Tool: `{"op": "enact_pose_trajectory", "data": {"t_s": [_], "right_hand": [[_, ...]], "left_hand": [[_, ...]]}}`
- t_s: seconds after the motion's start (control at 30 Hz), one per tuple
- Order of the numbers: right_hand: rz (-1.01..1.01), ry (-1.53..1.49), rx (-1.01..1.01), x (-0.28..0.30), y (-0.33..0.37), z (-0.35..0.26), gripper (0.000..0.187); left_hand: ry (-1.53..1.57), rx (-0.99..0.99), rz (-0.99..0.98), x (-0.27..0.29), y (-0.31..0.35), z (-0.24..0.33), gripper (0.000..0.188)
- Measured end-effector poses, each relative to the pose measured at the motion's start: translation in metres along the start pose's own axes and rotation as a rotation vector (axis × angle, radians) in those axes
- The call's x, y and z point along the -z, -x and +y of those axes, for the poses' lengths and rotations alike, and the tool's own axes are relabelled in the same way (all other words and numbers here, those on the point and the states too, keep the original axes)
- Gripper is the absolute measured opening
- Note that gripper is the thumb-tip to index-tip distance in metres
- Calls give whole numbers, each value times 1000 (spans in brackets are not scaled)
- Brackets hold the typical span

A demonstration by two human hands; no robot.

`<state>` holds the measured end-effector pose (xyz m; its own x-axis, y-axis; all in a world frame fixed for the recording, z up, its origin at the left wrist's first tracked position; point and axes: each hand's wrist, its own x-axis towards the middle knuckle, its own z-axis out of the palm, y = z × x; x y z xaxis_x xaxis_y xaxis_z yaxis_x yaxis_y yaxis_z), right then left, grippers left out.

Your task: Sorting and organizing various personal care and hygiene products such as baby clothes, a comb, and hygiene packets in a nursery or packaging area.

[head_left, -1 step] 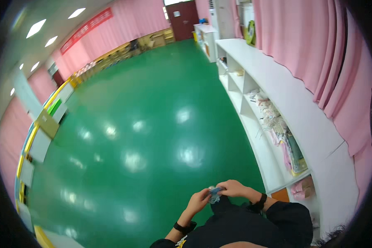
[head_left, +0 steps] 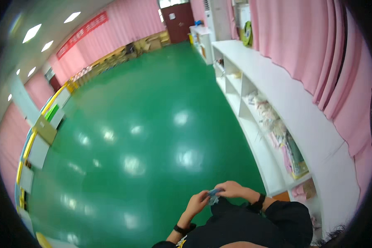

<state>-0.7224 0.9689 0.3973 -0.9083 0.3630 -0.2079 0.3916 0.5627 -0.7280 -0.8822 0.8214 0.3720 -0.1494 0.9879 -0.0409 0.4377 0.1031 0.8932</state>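
Small blue-grey object [head_left: 214, 192], possibly folded paper, pinched between left hand [head_left: 197, 203] and right hand [head_left: 231, 189], above green floor [head_left: 144, 124].

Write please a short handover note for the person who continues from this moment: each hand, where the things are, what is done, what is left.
Left hand: raised in front of the body, fingertips on a small blue-grey item.
Right hand: pinches the same item from the other side; both hands meet on it, above the dark lap.
Both wrists wear a dark band.
Surroundings: shiny green floor ahead, long white shelf unit on the right with papers and pink things in its compartments.
Done: the item is picked up and in both hands.
Left: cannot tell exactly; the item is too small to see what it is or whether it is opened.
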Motion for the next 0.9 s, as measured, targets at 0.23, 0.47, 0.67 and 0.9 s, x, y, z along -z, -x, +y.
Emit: {"op": "enact_pose_trajectory", "data": {"t_s": [0.23,0.47,0.67,0.9], "right_hand": [[-46,67,118,114,-228,29,28],[-185,134,187,209,-478,59,26],[-80,120,114,330,-651,106,27],[59,150,-39,474,-835,201,27]], "left_hand": [[139,131,114,134,-197,-50,22],[148,227,225,276,-391,-127,22],[7,133,106,388,-609,-165,26],[-163,-19,-115,480,-882,-187,27]]}}
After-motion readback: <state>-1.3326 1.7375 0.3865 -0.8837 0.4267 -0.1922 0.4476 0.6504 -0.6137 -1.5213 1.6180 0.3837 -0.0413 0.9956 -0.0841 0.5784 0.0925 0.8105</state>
